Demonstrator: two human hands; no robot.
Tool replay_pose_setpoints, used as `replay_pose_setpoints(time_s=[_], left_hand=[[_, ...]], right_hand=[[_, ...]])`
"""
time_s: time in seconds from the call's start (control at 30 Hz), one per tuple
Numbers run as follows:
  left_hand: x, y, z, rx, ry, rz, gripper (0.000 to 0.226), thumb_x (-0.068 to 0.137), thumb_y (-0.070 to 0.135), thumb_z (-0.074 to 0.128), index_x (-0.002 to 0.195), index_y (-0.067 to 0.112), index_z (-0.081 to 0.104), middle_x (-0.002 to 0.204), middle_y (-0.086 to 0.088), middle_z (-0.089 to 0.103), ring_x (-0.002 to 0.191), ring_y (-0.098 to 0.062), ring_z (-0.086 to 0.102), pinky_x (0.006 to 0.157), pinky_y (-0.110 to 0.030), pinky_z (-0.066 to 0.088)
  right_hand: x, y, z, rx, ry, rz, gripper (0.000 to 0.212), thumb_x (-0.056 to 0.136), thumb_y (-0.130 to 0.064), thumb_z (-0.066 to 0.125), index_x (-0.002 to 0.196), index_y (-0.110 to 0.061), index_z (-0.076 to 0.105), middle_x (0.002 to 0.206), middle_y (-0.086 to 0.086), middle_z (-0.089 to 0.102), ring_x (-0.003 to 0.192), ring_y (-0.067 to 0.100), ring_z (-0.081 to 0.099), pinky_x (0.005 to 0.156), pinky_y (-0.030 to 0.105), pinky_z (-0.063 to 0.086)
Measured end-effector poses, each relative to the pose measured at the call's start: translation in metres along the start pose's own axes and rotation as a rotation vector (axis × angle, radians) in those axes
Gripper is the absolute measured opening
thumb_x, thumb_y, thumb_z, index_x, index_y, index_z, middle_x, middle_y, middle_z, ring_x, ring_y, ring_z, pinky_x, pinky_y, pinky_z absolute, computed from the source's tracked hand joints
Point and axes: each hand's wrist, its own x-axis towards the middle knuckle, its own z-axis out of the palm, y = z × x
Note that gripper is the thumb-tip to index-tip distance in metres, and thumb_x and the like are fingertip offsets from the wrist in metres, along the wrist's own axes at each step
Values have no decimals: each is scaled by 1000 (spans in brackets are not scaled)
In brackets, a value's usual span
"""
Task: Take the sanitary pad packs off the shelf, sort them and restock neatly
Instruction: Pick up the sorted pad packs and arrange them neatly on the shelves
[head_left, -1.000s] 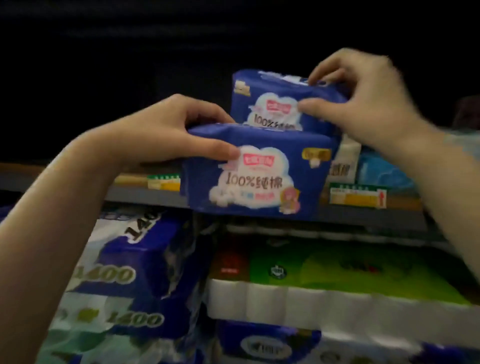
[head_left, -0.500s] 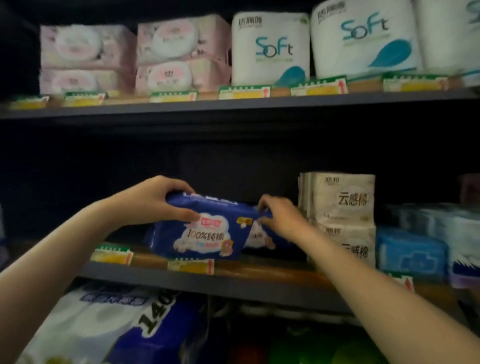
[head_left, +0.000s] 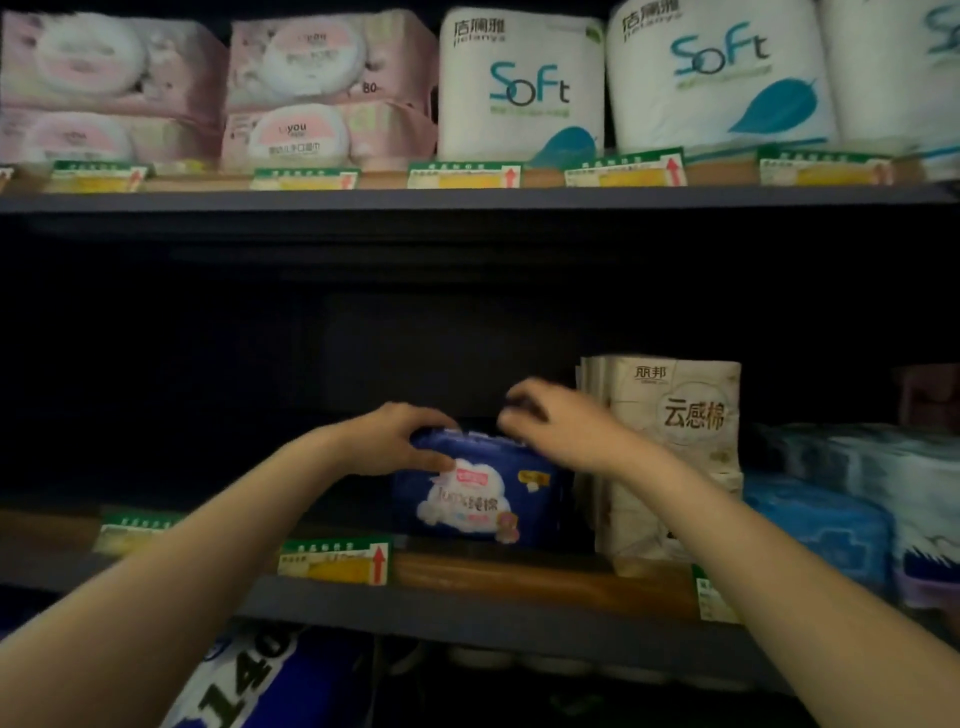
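- Dark-blue soft plastic sanitary pad pack (head_left: 480, 499): upright on the dark grey shelf (head_left: 467, 610), set back from its front edge, touching the beige pack stack (head_left: 670, 457).
- Left hand (head_left: 387, 441): grasping the pack's top left corner.
- Right hand (head_left: 563, 423): blurred at the top right; grip cannot be told.
- Risk: the pack probably tips forward when let go.

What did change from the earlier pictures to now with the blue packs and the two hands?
The blue pack went from in front of the shelf edge onto the middle shelf, upright beside the beige packs. The left hand still grips its top corner; the right hand has risen above it, blurred. The second blue pack is no longer visible.
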Motion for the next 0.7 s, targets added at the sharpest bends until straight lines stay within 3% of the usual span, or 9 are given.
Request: replay_pose_setpoints(time_s=[0.07, 0.1, 0.27, 0.47, 0.7], left_hand=[[18, -4, 24, 129, 75, -44, 41, 89, 31, 61, 128, 23, 52, 125, -1, 56, 111, -15, 52, 98, -33, 43], [24, -6, 35, 108, 140, -69, 41, 89, 29, 61, 128, 21, 53, 126, -2, 55, 112, -15, 51, 97, -30, 42], [39, -15, 49, 117, 307, -94, 48, 85, 17, 66, 130, 20, 51, 131, -3, 42, 119, -21, 46, 101, -30, 41], [23, -35, 43, 77, 523, -122, 39, 83, 4, 62, 119, 19, 58, 122, -6, 48, 114, -25, 51, 94, -29, 41], [10, -48, 42, 5, 611, -102, 34, 85, 4, 60, 115, 18, 59, 106, 5, 46, 109, -17, 51, 86, -23, 39]], right_hand=[[-9, 2, 20, -180, -239, -23, 59, 85, -38, 64, 137, -19, 41, 133, 5, 51, 116, 21, 52, 92, 30, 46], [-10, 5, 30, -276, -273, -42, 64, 82, -35, 68, 136, -18, 40, 131, 6, 51, 115, 21, 52, 92, 32, 47], [21, 24, 67, -568, -173, -61, 64, 81, -26, 70, 135, -14, 38, 126, 11, 54, 113, 29, 53, 91, 38, 40], [48, 46, 79, -674, -189, 123, 45, 95, -15, 49, 138, -9, 38, 133, 13, 51, 119, 29, 51, 95, 36, 39], [68, 48, 87, -699, -243, 180, 49, 97, -15, 46, 142, -9, 29, 137, 13, 47, 124, 29, 47, 100, 36, 35]])
